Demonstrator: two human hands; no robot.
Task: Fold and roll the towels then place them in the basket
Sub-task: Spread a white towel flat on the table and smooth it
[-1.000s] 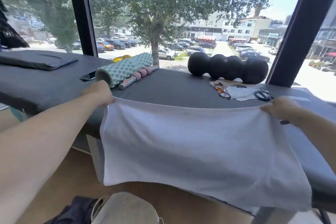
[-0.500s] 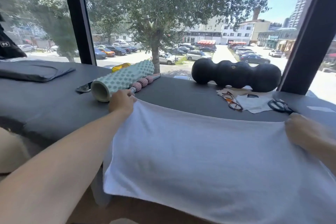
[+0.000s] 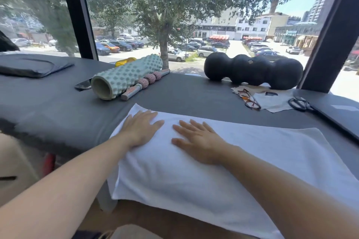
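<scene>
Now the white towel [image 3: 242, 161] was seen spread flat on the dark padded surface [image 3: 58, 106], its near edge hanging over the front lip. Both palms were laid on its left part: left hand [image 3: 140, 129] by the far-left corner, right hand [image 3: 198, 141] just beside it, fingers [image 3: 186, 129] straight and spread, nothing gripped.

Step judged as smoothing before the 1st fold. It would best be done w/ flat palms swept outward from the centre, so creases are pushed toward the edges, not bunched; the overhang should be drawn up onto the surface before folding, else the weight could drag the cloth off.

Room: bare surface was left between the towel's far edge and the foam roller [image 3: 126, 77], massage stick [image 3: 144, 83] and glasses [image 3: 248, 99]; scissors [image 3: 300, 104] lay near the far-right corner. No basket was in view.
</scene>
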